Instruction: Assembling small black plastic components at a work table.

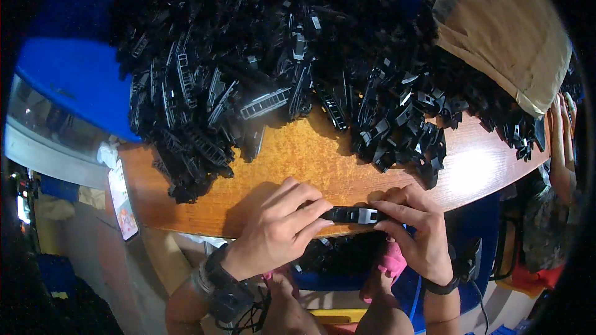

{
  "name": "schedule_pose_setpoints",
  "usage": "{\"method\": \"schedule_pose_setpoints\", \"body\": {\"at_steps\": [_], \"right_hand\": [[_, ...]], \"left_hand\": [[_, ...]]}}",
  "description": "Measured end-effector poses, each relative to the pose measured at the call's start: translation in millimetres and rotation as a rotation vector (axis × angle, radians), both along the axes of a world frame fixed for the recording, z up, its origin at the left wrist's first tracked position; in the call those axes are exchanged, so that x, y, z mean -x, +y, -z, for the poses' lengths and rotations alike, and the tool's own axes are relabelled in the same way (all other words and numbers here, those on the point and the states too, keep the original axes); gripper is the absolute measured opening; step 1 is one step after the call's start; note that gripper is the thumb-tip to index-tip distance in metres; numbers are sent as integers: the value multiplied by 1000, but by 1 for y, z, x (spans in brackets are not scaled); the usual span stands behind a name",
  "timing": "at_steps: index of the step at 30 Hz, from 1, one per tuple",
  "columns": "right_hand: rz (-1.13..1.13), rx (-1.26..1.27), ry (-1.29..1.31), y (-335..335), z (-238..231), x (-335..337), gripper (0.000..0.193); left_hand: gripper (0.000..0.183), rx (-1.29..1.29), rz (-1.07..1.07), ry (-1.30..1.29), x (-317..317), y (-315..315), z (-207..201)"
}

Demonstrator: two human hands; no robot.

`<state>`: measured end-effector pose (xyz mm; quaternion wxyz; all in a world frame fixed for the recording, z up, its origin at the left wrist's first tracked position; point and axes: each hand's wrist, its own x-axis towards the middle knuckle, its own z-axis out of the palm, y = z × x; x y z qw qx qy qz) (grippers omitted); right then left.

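The head view shows both hands meeting at one small black part (341,214), which lies level between them at the near edge of the tabletop (298,161); whether it touches the wood cannot be told. Toward its right end it bears a silver-grey block (367,216).

The left hand (279,226), to the left of the black part, pinches that end between thumb and index finger, with hardly any gap beyond the part's own thickness. Its remaining fingers bend loosely, and its back faces the camera. The right hand (415,229), to the right of the black part, grips the opposite end close to the grey block, again with thumb and index finger nearly together and the others curled. A dark band (216,270) circles the left wrist; another band (442,286) sits on the right.

Beyond the black part, a large heap of black ladder-like pieces (205,87) spreads over the wood. Beyond it and to the right lie smaller black clip-shaped pieces (397,136), with a brown paper sheet or bag (503,31) farther off. Well to the left of the black part is a phone (122,201), and below it, to the right, shows pink footwear (391,257).
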<state>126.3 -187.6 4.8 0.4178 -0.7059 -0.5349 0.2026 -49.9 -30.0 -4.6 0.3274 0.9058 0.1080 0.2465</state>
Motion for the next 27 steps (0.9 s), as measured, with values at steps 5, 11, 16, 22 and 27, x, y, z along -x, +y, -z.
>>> {"method": "schedule_pose_setpoints", "body": {"at_steps": [5,11,16,22,27], "right_hand": [[-88,-75,-153,11,11,6,32],[-270,-79,-81,-8,10,10,32],[-33,-60,-167,-20,2,15,28],[668,-30,-354,-7,18,-23,37],[528,-90,-469,-13,29,-29,32]], "left_hand": [[28,50,47,-16,-3,-6,4],[26,233,240,46,-8,14,-6],[33,-349,-80,-4,-61,58,-11],[31,-721,48,168,-75,63,-12],[26,-653,106,152,-49,30,-21]]}}
